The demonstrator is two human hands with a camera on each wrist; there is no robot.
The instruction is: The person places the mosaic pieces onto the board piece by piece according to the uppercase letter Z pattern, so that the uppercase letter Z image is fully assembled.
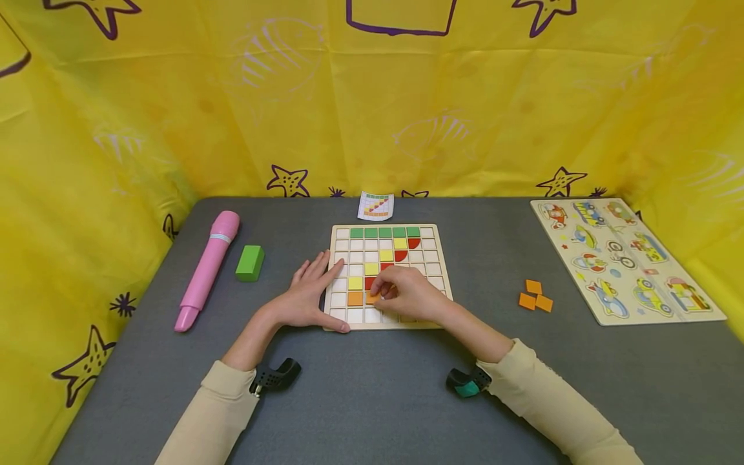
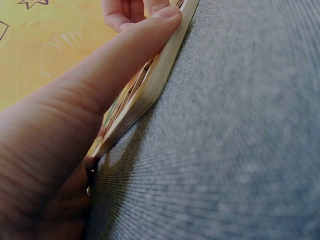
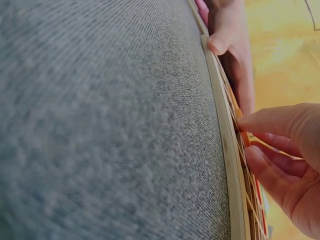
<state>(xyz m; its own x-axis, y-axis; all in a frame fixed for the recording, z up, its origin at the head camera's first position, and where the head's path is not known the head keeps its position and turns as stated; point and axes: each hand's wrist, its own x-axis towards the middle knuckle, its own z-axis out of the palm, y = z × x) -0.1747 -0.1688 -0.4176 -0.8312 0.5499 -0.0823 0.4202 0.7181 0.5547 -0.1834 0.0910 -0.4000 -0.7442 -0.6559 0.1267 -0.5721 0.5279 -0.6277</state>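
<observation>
A square wooden grid board (image 1: 430, 255) lies on the dark table in the head view. Green tiles (image 1: 370, 233) line its top row, and yellow tiles (image 1: 386, 256) and red rounded pieces (image 1: 414, 243) step diagonally below. One orange tile (image 1: 355, 299) sits in a lower left cell. Beside it, my right hand (image 1: 413, 294) pinches another orange tile (image 3: 244, 137) between thumb and finger, right at the grid. My left hand (image 1: 302, 300) rests spread along the board's left edge, its thumb at the near corner. The right hand hides part of the lower rows.
Three loose orange tiles (image 1: 527, 301) lie to the right, near a picture puzzle board (image 1: 628, 271). Behind the grid is a small pattern card (image 1: 376, 206). A green block (image 1: 250, 263) and a pink microphone-shaped toy (image 1: 209, 271) lie left. Yellow cloth (image 1: 372, 97) hangs around the table.
</observation>
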